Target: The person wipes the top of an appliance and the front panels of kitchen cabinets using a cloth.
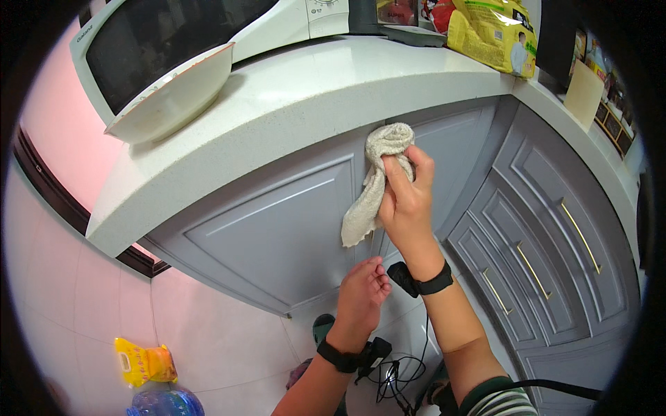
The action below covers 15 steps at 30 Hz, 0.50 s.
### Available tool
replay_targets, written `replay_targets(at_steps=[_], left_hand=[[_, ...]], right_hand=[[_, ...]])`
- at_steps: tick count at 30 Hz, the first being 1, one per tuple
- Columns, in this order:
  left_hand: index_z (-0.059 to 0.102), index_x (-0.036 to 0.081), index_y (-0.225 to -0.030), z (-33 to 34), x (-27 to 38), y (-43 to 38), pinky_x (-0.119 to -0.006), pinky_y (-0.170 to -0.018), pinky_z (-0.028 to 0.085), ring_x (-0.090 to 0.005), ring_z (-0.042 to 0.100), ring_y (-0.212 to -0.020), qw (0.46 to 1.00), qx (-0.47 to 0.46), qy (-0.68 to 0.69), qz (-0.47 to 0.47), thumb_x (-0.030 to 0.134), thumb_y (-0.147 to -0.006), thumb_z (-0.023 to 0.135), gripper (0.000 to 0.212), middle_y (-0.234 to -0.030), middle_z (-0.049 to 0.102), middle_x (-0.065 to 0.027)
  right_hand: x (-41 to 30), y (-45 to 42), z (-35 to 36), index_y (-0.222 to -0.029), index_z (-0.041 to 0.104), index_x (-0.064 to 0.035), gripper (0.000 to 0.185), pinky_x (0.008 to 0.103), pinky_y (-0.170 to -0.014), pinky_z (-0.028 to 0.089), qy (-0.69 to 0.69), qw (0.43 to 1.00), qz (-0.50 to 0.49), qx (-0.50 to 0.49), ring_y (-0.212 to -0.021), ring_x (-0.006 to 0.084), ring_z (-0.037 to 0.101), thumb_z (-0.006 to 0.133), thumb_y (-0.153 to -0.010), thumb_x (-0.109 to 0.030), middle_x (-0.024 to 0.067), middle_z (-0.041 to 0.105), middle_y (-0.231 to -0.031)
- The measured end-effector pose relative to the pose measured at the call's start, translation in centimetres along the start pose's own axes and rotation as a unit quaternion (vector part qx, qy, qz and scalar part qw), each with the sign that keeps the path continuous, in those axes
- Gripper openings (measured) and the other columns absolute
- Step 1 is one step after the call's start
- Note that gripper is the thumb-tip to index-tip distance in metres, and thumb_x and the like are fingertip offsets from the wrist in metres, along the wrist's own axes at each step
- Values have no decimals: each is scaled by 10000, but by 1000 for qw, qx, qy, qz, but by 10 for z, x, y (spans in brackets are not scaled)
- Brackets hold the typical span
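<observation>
A crumpled light grey-beige cloth (364, 208) is gripped in my right hand (408, 195), against the upper part of the grey cabinet doors (276, 239), just under the countertop edge. One end of the cloth hangs down to the left of the hand. Below it, my left hand (364, 291) is raised in front of the doors with its fingers loosely curled, and nothing shows in it. Both wrists wear black straps with small black devices.
On the white countertop (312, 78) stand a microwave oven (182, 47), a tilted-looking large bowl (177, 93) and a yellow bag (489, 41). Drawers with brass handles (533, 270) line the right. Black cables (398, 379), a yellow package (145, 362) and a blue plastic bottle (165, 403) lie low.
</observation>
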State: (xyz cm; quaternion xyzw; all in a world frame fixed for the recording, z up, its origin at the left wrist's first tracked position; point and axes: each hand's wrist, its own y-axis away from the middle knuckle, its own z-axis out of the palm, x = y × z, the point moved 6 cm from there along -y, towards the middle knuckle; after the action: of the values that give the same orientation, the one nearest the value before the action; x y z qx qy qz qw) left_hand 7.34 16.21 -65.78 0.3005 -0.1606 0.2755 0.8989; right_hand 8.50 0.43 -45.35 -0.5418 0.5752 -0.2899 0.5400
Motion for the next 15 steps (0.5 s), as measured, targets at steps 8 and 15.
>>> replay_targets(at_steps=[8, 15], left_hand=[[826, 75, -1393, -21, 27, 7, -372, -956, 636, -169, 739, -1018, 999, 34, -2, 23, 198, -1298, 792, 159, -1127, 788, 10], [822, 88, -1375, -3, -2, -13, -378, -954, 634, -172, 738, -1009, 1000, -6, -9, 6, 228, -1314, 779, 158, -1114, 783, 7]], right_hand=[[48, 149, 40, -1470, 874, 12, 459, 569, -1270, 638, 0, 997, 52, -54, -1506, 575, 713, 783, -1049, 171, 364, 649, -1719], [156, 392, 99, -1545, 896, -47, 439, 554, -1301, 644, -306, 854, 421, -17, -1558, 583, 715, 796, -1143, 99, 340, 636, -1781]])
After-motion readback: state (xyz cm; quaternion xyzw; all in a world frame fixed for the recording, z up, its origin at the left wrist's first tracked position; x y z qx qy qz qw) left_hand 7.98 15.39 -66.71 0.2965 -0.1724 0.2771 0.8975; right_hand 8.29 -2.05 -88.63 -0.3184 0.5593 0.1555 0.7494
